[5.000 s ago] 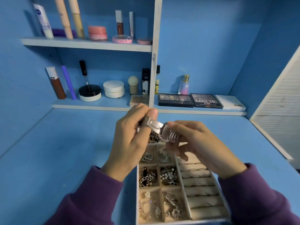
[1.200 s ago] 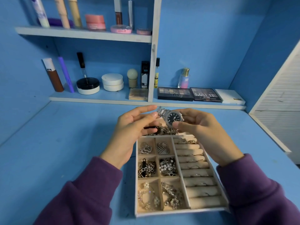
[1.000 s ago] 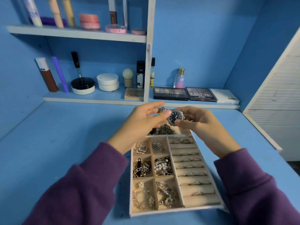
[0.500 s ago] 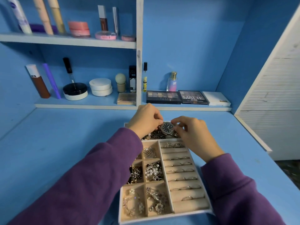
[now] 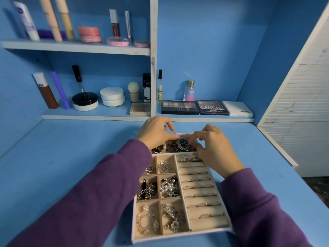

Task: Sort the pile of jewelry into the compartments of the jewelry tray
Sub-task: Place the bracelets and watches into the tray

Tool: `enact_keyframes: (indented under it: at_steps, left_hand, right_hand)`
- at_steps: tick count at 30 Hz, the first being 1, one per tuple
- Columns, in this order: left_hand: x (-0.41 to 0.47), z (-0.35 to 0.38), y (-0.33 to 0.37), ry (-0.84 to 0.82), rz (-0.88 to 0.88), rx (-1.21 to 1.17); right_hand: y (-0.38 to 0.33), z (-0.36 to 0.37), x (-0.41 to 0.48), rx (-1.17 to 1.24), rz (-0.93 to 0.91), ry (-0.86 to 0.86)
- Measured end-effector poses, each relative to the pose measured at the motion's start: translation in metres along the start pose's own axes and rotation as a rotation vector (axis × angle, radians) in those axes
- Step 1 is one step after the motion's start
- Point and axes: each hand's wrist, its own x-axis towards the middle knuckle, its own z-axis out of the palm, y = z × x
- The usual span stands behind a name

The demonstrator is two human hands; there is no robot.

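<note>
While both purple sleeves stretch over the table [image 5: 58,157], the right hand [image 5: 211,146] has its grip pinched on the dark-faced watch [image 5: 183,143], which lies on tangled chains in the far long compartment of the jewelry tray [image 5: 178,237]. The left hand [image 5: 153,134] curls its fingers down just beside the watch; whether that grip holds anything, I cannot tell. On the shelf [image 5: 106,117] behind, one palette [image 5: 179,107] reads "NUDES", its neighbour [image 5: 211,107] "MATTE", and a small bottle [image 5: 190,91] "SB".
</note>
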Motion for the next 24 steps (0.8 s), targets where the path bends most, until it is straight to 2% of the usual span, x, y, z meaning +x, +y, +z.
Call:
enact_keyframes:
  at_steps: [7, 11, 18, 24]
  left_hand:
    - [0.006, -0.013, -0.005, -0.133, -0.025, -0.03]
    - [0.008, -0.019, -0.013, -0.225, 0.021, 0.074]
    - [0.006, -0.021, -0.017, -0.135, 0.041, 0.206]
    - [-0.023, -0.048, -0.031, -0.089, -0.097, 0.258]
  right_hand:
    - [0.0, -0.004, 0.0, 0.097, 0.046, 0.03]
    - [-0.001, -0.006, 0.0, 0.175, 0.065, 0.072]
    - [0.012, -0.009, 0.002, 0.265, 0.105, 0.123]
    - [0.028, -0.024, -0.007, 0.431, 0.23, 0.176]
